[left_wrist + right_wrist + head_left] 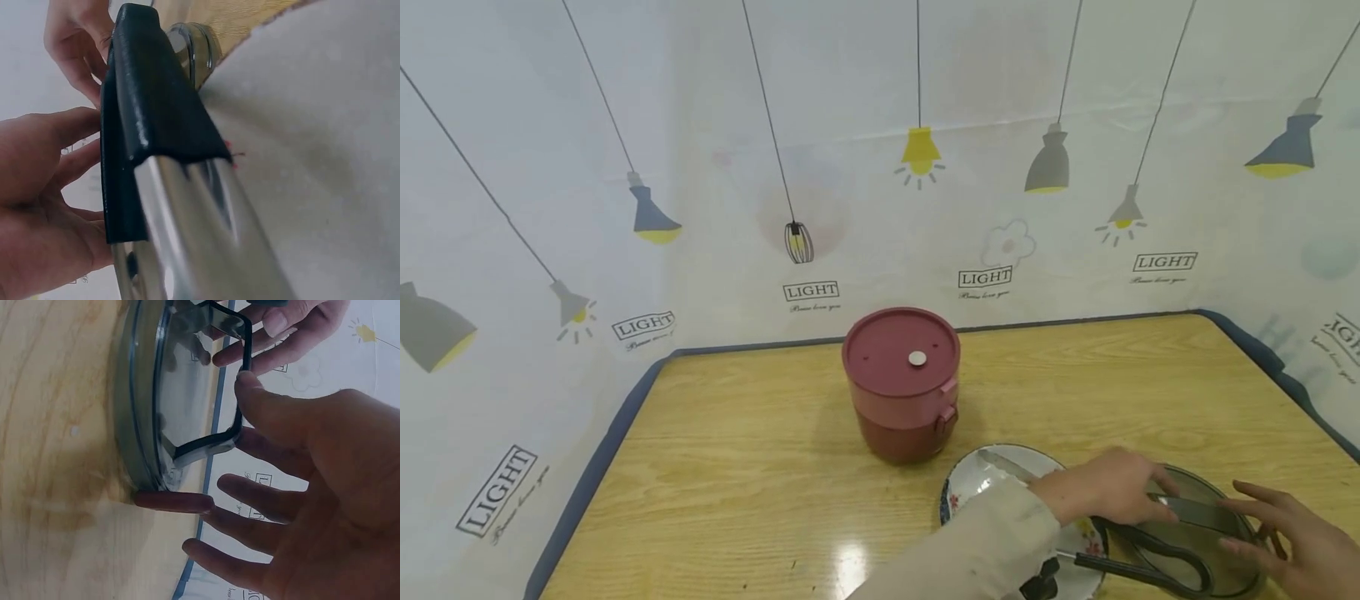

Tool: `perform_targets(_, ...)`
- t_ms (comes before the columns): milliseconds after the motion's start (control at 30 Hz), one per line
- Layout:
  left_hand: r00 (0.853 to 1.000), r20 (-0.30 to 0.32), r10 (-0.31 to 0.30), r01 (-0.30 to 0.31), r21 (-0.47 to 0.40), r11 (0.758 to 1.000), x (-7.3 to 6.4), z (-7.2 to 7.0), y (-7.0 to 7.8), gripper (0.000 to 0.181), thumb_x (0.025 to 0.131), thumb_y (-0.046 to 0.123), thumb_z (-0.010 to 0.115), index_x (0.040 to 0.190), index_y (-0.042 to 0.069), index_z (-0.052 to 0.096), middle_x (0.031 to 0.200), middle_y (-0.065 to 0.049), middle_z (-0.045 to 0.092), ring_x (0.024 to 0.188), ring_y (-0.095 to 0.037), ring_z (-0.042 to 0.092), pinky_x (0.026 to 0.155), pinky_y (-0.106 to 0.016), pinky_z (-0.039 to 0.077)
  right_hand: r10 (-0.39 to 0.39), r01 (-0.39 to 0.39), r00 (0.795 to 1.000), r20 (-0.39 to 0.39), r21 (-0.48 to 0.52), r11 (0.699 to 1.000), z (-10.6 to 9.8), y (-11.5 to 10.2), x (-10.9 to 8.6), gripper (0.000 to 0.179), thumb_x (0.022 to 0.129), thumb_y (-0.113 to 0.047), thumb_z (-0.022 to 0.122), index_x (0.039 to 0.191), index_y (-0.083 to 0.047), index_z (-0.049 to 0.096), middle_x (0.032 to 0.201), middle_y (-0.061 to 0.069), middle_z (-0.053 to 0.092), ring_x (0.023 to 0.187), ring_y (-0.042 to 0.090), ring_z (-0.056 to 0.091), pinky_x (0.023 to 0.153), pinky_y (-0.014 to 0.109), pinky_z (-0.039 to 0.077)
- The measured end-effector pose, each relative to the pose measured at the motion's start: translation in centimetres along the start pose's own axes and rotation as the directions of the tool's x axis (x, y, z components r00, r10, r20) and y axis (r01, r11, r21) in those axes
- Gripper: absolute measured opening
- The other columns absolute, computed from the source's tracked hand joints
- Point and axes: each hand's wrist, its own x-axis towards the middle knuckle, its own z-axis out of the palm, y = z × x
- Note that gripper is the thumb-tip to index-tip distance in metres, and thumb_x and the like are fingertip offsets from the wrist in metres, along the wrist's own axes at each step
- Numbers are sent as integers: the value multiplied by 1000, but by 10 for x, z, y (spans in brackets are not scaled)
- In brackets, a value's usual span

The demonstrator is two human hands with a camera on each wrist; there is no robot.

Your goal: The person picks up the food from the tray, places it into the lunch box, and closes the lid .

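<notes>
A glass lid (pixel 1157 558) with a dark raised handle (pixel 1198 512) lies at the right of the table. My left hand (pixel 1112 483) reaches across a plate, its fingers near the left end of that handle. At its right end, my right hand (pixel 1292 533) has its fingers spread. In the right wrist view, the right thumb touches the handle (pixel 212 442), and one finger meets the lid's rim (pixel 134 412). A looped black grip (pixel 1180 554) on metal arms (pixel 194 231), perhaps tongs, lies beneath my left wrist.
The white floral plate (pixel 973 471) stands left of the lid, partly hidden by the sleeve (pixel 970 546). Behind it stands a dark pink lidded pot (pixel 902 408) with a side latch. A printed curtain (pixel 880 208) borders the wooden table (pixel 737 467).
</notes>
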Motion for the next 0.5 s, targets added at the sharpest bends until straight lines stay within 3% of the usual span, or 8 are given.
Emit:
perform_targets(133, 1000, 7, -31, 31, -16, 999, 2, 1, 1, 33, 100, 39, 60, 133, 34, 64, 140, 23, 57, 131, 8, 49, 102, -4, 37, 30, -29, 997, 67, -11, 1000, 2, 2, 1, 49, 85, -27, 78, 119, 7, 66, 124, 41, 51, 67, -1, 41, 57, 25, 38)
perform_targets(333, 997, 26, -79, 80, -49, 996, 3, 3, 1, 32, 100, 38, 60, 132, 34, 65, 136, 25, 59, 129, 8, 51, 99, -5, 40, 42, -43, 988, 146, 2, 999, 8, 6, 4, 46, 87, -18, 75, 121, 11, 62, 121, 42, 52, 80, 24, 57, 68, 37, 48)
perform_targets(500, 995, 20, -97, 98, -47, 994, 5, 5, 1, 32, 98, 37, 64, 129, 35, 66, 133, 26, 60, 126, 9, 52, 97, -4, 41, 68, -70, 992, 106, 17, 997, 9, 2, 2, 41, 85, -9, 75, 119, 9, 63, 110, 34, 60, 71, 14, 53, 64, 35, 47)
